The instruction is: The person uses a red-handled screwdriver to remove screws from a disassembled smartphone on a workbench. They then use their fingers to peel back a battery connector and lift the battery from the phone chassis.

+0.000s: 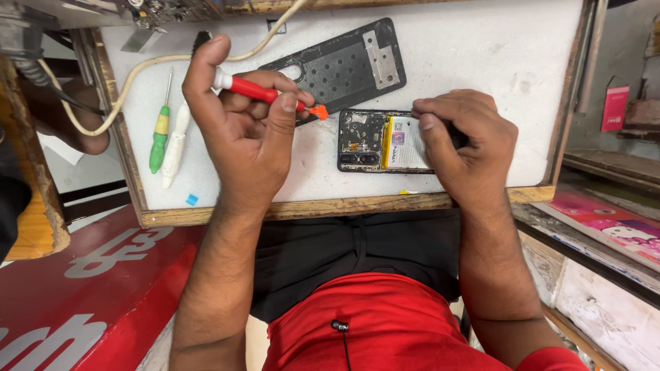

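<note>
Phone (pixel 375 141), back removed, lies on white mat (pixel 481 62), pinned under right hand (pixel 467 148) fingers pressed together. Left hand (pixel 251 130) pinches red screwdriver (pixel 258 91), its tip just beside phone. Back cover (pixel 344 69) lies above.

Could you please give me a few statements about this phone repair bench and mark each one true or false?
1. The left hand holds a red-handled screwdriver. True.
2. The opened phone shows its battery. True.
3. The right hand is off the phone. False: it rests on the phone's right end.
4. The detached back cover lies on the phone. False: it lies apart, farther up the white mat.
5. A green screwdriver lies left of the hands. True.
</note>
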